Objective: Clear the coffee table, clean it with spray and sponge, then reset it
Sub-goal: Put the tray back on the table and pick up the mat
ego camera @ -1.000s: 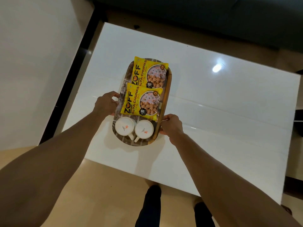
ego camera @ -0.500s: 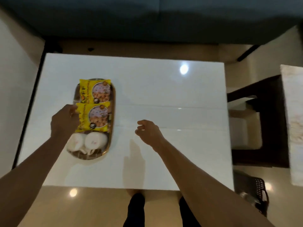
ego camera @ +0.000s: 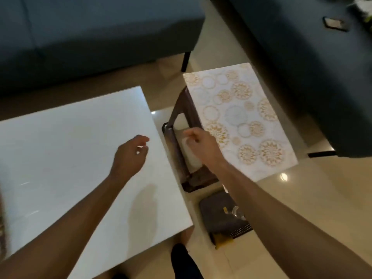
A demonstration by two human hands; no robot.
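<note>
The white glossy coffee table (ego camera: 66,150) fills the left half of the head view. My left hand (ego camera: 129,156) hovers over its right part with loosely curled fingers and holds nothing. My right hand (ego camera: 201,146) is past the table's right edge, above the gap beside a patterned side table (ego camera: 241,117), fingers loosely curled and empty. A dark basket (ego camera: 219,216) on the floor holds a clear spray bottle top (ego camera: 235,212) and something yellow (ego camera: 221,239). The tray with snack packets and cups is out of view except a blurred sliver at the far left edge (ego camera: 1,222).
A dark blue sofa (ego camera: 90,31) runs along the back and another sofa (ego camera: 302,57) stands at the right, with a dark phone-like object (ego camera: 335,24) on it. The side table has a brown frame (ego camera: 177,141). My legs show at the bottom near the table corner.
My view has swung right, off the tray and toward the side table and basket. My left hand let go of the tray; both hands moved right, empty.
</note>
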